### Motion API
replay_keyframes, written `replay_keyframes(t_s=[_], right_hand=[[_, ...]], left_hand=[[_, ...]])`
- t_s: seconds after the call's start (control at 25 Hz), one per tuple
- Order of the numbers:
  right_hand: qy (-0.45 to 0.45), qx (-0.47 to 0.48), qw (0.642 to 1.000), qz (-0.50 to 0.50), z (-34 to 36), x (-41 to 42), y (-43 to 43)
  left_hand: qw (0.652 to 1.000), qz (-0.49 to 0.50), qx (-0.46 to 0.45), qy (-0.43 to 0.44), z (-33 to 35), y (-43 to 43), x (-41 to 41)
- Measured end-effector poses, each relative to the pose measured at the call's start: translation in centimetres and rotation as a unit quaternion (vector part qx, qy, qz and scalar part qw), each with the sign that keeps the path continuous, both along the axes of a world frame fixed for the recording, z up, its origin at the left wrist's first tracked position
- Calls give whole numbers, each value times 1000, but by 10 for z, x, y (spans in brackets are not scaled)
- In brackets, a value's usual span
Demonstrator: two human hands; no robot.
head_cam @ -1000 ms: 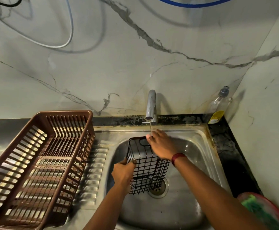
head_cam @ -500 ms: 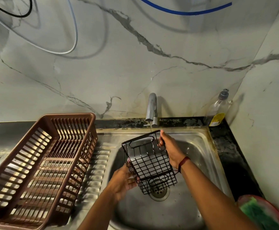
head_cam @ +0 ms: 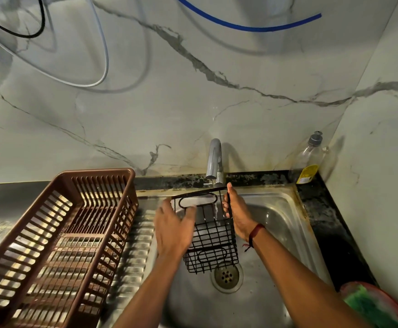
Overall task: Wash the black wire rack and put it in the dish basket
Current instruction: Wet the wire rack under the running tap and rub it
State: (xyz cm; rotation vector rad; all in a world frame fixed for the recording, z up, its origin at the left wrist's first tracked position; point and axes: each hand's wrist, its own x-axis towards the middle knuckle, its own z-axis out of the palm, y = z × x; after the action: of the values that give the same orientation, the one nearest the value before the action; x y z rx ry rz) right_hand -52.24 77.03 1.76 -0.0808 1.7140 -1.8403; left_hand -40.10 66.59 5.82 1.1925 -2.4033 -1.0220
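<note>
The black wire rack [head_cam: 211, 242] hangs upright over the steel sink [head_cam: 278, 221], its top edge just under the tap [head_cam: 214, 162]. A thin stream of water runs onto it. My right hand [head_cam: 237, 213] grips the rack's upper right corner with curled fingers. My left hand [head_cam: 174, 227] lies with straight, spread fingers against the rack's left side, thumb near the oval loop at the top. The brown plastic dish basket [head_cam: 58, 233] stands on the drainboard to the left, with nothing in it.
A clear soap bottle [head_cam: 309, 159] stands at the back right corner of the counter. A red dish with a green scrubber [head_cam: 373, 306] sits at the bottom right. The drain [head_cam: 226, 276] lies below the rack. Hoses hang on the marble wall.
The rack has been lifted and turned upright under the tap. My left hand let go of its lower left edge and now lies flat against its left side. My right hand stays at the top.
</note>
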Motion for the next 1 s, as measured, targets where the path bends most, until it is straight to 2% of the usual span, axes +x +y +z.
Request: replay_keyframes(t_s=[0.04, 0.12, 0.32, 0.56, 0.68, 0.8, 0.92, 1.0], right_hand=[[5, 6, 1000, 11, 1, 1, -1], [13, 9, 1000, 26, -1, 0, -4], [37, 45, 997, 59, -13, -4, -8], [153, 84, 972, 160, 15, 3, -31], [208, 100, 963, 141, 8, 2, -33], [149, 104, 978, 106, -20, 3, -7], [78, 110, 991, 25, -47, 11, 17], [82, 99, 992, 18, -47, 13, 9]], left_hand=[[997, -35, -30, -69, 2, 2, -5], [986, -54, -24, -154, 3, 5, -12], [974, -52, 89, -204, -5, -14, -25], [977, 49, 183, -100, -30, -20, -13], [973, 63, 213, -69, -30, -23, -12], [973, 50, 222, -37, -21, -22, -7], [973, 47, 223, -27, -19, -23, -1], [975, 51, 212, -46, -30, -22, -2]])
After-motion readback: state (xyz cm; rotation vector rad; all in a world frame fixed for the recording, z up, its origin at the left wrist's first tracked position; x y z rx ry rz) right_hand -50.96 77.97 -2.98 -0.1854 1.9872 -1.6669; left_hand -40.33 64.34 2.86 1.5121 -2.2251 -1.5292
